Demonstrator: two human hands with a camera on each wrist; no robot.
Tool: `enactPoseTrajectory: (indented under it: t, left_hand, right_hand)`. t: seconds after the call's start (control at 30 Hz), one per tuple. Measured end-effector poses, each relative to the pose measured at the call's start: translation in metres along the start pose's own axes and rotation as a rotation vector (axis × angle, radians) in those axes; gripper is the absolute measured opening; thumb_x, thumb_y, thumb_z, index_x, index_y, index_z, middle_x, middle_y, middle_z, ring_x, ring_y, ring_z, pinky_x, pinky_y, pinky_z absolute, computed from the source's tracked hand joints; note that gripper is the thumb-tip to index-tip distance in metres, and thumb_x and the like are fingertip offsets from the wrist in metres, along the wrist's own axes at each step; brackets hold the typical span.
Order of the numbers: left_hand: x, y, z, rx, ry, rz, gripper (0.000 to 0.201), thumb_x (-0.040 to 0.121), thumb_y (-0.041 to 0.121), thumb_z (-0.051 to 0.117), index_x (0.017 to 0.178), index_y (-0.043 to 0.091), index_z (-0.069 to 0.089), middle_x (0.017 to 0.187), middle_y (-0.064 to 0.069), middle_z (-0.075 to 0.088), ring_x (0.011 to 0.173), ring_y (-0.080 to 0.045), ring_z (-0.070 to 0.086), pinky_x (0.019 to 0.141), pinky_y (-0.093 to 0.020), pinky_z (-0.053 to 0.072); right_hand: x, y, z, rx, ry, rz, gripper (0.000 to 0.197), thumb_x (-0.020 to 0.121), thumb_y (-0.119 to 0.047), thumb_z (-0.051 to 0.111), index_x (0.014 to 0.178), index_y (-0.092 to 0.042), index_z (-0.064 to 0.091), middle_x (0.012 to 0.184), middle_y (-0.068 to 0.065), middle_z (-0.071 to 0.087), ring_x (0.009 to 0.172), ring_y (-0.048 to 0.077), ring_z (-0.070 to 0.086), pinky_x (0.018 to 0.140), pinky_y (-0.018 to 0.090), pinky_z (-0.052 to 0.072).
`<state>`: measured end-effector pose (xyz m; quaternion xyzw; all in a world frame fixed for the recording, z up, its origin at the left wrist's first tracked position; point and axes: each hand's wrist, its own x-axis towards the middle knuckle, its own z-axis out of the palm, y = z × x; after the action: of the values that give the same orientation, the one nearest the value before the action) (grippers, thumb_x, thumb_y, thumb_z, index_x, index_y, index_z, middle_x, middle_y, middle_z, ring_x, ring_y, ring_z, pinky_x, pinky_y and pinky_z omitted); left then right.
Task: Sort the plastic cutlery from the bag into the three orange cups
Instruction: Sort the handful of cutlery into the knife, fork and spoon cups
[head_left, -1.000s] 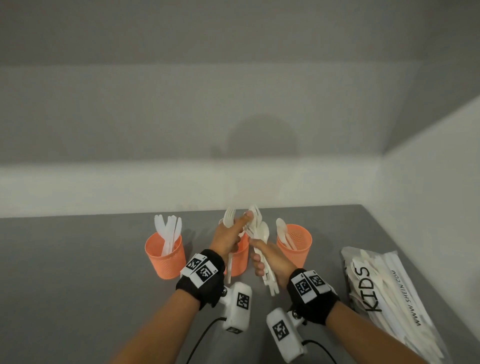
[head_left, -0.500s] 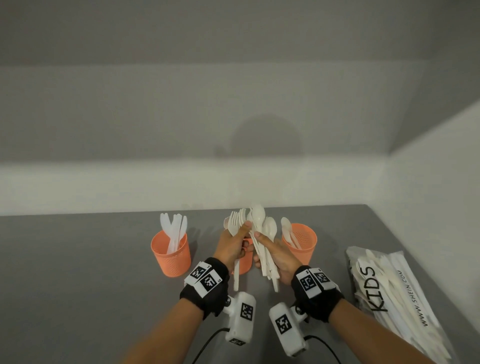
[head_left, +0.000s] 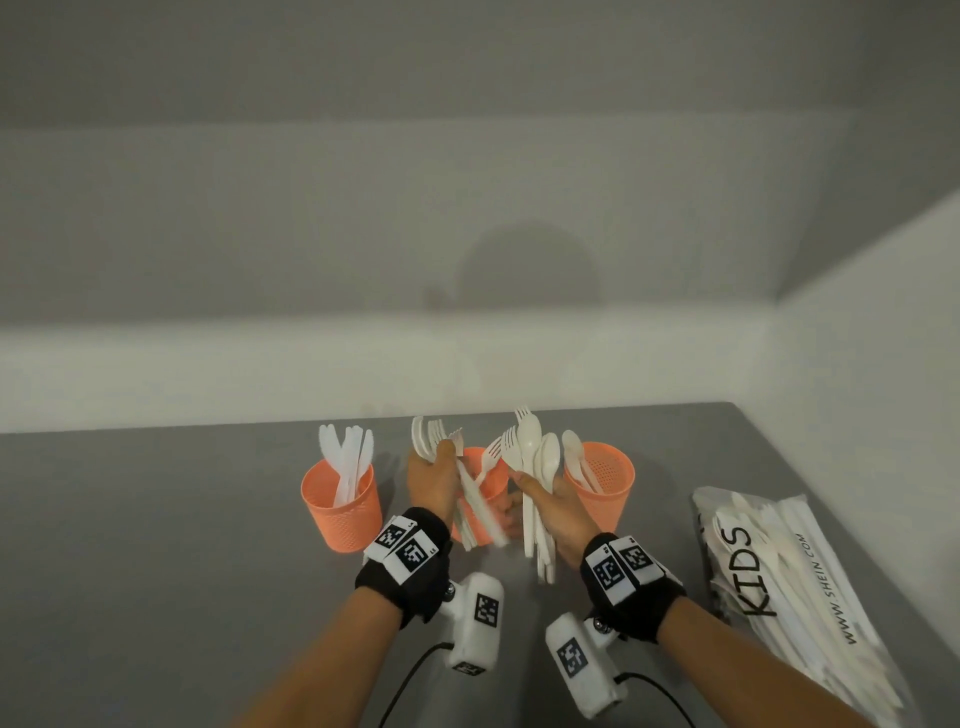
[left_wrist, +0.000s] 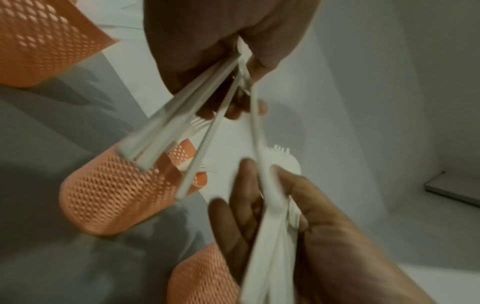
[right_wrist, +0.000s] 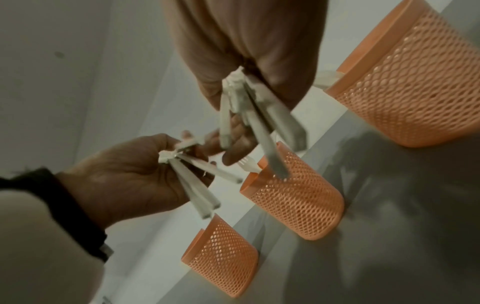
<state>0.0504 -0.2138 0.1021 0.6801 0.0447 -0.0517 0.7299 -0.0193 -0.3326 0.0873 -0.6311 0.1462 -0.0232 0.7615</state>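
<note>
Three orange mesh cups stand in a row. The left cup (head_left: 340, 512) holds knives, the right cup (head_left: 605, 486) holds spoons, and the middle cup (head_left: 488, 478) is partly hidden behind my hands. My left hand (head_left: 440, 460) grips a few white forks (head_left: 434, 434) just above and in front of the middle cup (left_wrist: 122, 191). My right hand (head_left: 540, 491) grips a mixed bundle of spoons and forks (head_left: 532, 452) between the middle and right cups. In the right wrist view the bundle's handles (right_wrist: 259, 115) fan out below my palm.
The clear bag (head_left: 795, 587), printed KIDS and still filled with white cutlery, lies on the grey table (head_left: 156, 545) at the right, near the side wall. A white wall closes the back of the table.
My hands were together on one bundle; now the left hand has drawn several forks out to the left, and the two bunches are apart.
</note>
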Motion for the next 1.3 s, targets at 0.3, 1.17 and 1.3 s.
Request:
enactPoseTrajectory:
  t: [0.3, 1.17, 1.3]
  left_hand:
    - [-0.009, -0.01, 0.008, -0.128, -0.115, -0.271, 0.03, 0.094, 0.021, 0.051, 0.068, 0.007, 0.056, 0.037, 0.002, 0.043, 0.026, -0.006, 0.038, 0.033, -0.014, 0.037]
    - [-0.006, -0.014, 0.029, -0.132, -0.2, -0.285, 0.024, 0.093, 0.012, 0.038, 0.075, 0.003, 0.052, 0.048, -0.006, 0.043, 0.035, -0.015, 0.038, 0.039, -0.022, 0.039]
    - [0.0, -0.006, 0.025, -0.255, -0.156, -0.391, 0.037, 0.094, 0.022, 0.034, 0.072, 0.004, 0.058, 0.063, -0.012, 0.055, 0.052, -0.024, 0.052, 0.044, -0.025, 0.049]
  right_hand:
    - [0.003, 0.003, 0.0, -0.098, 0.009, -0.02, 0.024, 0.097, -0.023, 0.047, 0.087, -0.008, 0.062, 0.054, -0.002, 0.066, 0.042, 0.01, 0.055, 0.049, 0.026, 0.05]
    - [-0.001, -0.001, -0.014, 0.144, -0.091, 0.027, 0.025, 0.096, -0.021, 0.048, 0.109, -0.007, 0.065, 0.089, 0.017, 0.069, 0.069, 0.02, 0.07, 0.057, 0.027, 0.056]
    - [-0.001, -0.003, -0.017, 0.168, -0.141, 0.042, 0.03, 0.096, -0.021, 0.047, 0.118, -0.006, 0.061, 0.093, 0.015, 0.069, 0.081, 0.025, 0.068, 0.074, 0.036, 0.057]
